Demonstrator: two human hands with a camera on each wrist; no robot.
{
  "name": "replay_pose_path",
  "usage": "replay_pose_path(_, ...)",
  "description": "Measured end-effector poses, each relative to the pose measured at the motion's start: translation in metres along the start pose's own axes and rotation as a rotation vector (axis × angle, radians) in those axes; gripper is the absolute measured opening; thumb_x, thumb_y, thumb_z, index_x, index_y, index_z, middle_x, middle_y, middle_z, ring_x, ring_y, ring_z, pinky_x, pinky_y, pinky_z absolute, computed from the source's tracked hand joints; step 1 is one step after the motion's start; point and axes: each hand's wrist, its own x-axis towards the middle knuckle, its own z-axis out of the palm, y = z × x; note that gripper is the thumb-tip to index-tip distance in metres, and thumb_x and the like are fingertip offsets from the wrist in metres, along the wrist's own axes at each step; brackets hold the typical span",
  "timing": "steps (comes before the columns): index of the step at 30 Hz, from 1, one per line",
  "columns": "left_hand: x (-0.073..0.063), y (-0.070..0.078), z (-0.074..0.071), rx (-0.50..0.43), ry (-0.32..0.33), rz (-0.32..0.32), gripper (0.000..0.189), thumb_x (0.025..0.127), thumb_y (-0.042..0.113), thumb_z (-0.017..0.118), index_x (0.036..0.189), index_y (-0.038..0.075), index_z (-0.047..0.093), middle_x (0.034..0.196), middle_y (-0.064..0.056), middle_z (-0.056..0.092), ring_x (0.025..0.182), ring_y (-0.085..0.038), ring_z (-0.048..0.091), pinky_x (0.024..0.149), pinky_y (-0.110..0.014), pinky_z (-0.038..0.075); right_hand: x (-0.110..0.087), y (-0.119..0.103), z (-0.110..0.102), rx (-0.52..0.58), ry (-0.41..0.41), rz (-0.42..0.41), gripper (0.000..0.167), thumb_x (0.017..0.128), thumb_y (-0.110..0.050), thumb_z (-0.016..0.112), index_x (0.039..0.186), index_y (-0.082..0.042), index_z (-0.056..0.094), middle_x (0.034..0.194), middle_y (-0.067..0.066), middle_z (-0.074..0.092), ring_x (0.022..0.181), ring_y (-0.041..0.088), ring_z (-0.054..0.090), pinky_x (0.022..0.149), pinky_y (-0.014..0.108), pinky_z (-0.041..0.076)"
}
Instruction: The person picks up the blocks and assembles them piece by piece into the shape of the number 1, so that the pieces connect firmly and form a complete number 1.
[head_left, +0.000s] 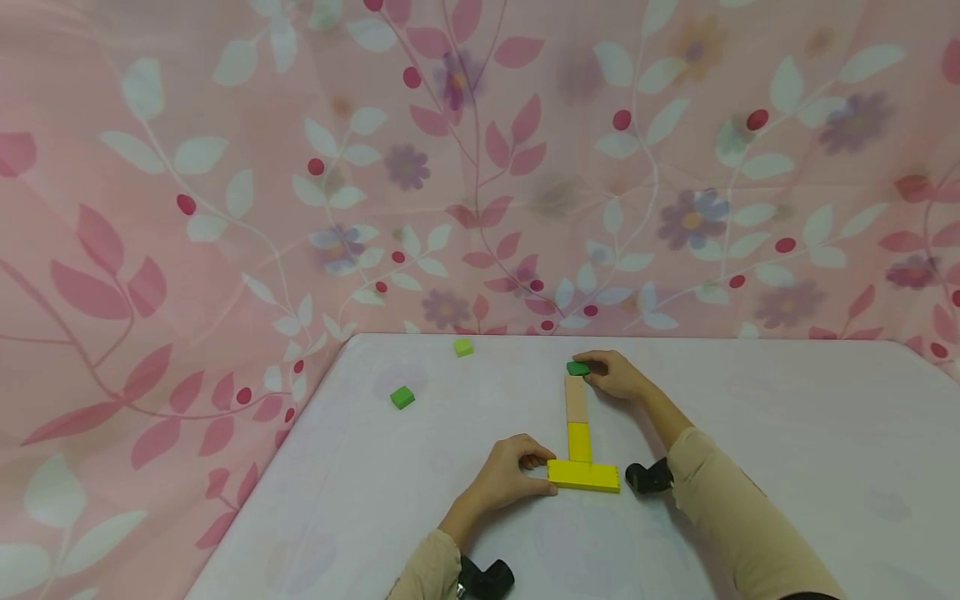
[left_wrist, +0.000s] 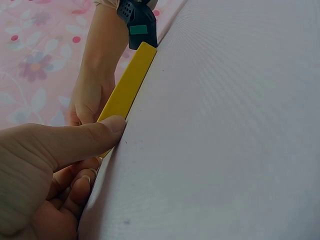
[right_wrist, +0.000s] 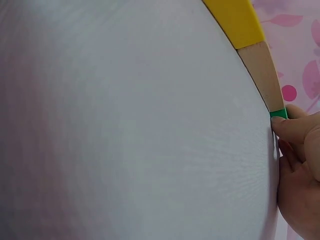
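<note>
A long yellow block (head_left: 585, 476) lies crosswise on the table, its left end pinched between the thumb and fingers of my left hand (head_left: 506, 472). Running away from its middle are a shorter yellow block (head_left: 579, 442) and a plain wooden block (head_left: 575, 399), lined up end to end. At the far end of this row, my right hand (head_left: 618, 375) pinches a dark green block (head_left: 577, 367). The right wrist view shows the green block (right_wrist: 278, 113) against the wooden block's end, under the thumb. In the left wrist view, the thumb (left_wrist: 114, 125) presses the long yellow block (left_wrist: 131, 82).
Two loose green blocks lie to the left: a green one (head_left: 402, 397) and a lighter green one (head_left: 464, 347) near the back edge. A white cloth covers the table (head_left: 322, 500). Behind it hangs a pink floral curtain (head_left: 480, 167). Black wrist devices (head_left: 487, 578) sit at both cuffs.
</note>
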Motion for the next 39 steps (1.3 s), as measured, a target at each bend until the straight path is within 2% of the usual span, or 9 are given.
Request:
replay_pose_path(10, 0.0, 0.0, 0.0, 0.002, -0.002, -0.003, 0.036, 0.069, 0.014, 0.084, 0.101, 0.003, 0.071, 0.087, 0.001, 0.061, 0.079, -0.007, 0.053, 0.072, -0.019, 0.046, 0.0, -0.001, 0.0, -0.001, -0.008, 0.02, 0.038, 0.087, 0.002, 0.057, 0.124, 0.004, 0.056, 0.127, 0.025, 0.054, 0.117, 0.041, 0.047, 0.104, 0.057, 0.028)
replay_pose_path(19, 0.0, -0.001, 0.0, 0.009, 0.001, 0.018, 0.036, 0.069, 0.014, 0.084, 0.101, 0.003, 0.071, 0.086, 0.001, 0.062, 0.077, -0.005, 0.052, 0.072, -0.018, 0.046, 0.001, 0.003, 0.001, 0.012, 0.007, -0.015, 0.037, 0.086, 0.004, 0.057, 0.123, 0.006, 0.057, 0.125, 0.026, 0.055, 0.113, 0.041, 0.05, 0.102, 0.056, 0.032)
replay_pose_path(26, 0.0, 0.0, -0.001, -0.001, -0.005, 0.025, 0.037, 0.069, 0.014, 0.084, 0.102, 0.003, 0.071, 0.087, -0.001, 0.063, 0.078, -0.006, 0.053, 0.073, -0.019, 0.046, 0.001, 0.003, 0.001, 0.009, 0.011, -0.017, 0.036, 0.086, 0.004, 0.055, 0.122, 0.006, 0.057, 0.125, 0.026, 0.055, 0.115, 0.041, 0.049, 0.103, 0.057, 0.03)
replay_pose_path(34, 0.0, 0.002, -0.007, -0.056, -0.035, 0.0, 0.042, 0.068, 0.015, 0.084, 0.105, 0.001, 0.069, 0.092, -0.001, 0.065, 0.08, -0.007, 0.055, 0.074, -0.019, 0.047, 0.002, 0.001, 0.0, 0.04, 0.013, -0.042, 0.035, 0.085, 0.005, 0.056, 0.12, 0.008, 0.058, 0.123, 0.027, 0.056, 0.11, 0.041, 0.051, 0.101, 0.057, 0.033)
replay_pose_path(39, 0.0, 0.002, -0.012, -0.091, -0.032, 0.005, 0.042, 0.07, 0.016, 0.083, 0.105, -0.001, 0.068, 0.093, -0.005, 0.068, 0.079, -0.009, 0.059, 0.074, -0.02, 0.049, 0.001, 0.003, 0.0, 0.067, 0.015, -0.035, 0.035, 0.085, 0.005, 0.056, 0.12, 0.008, 0.058, 0.123, 0.027, 0.056, 0.109, 0.04, 0.051, 0.1, 0.056, 0.034)
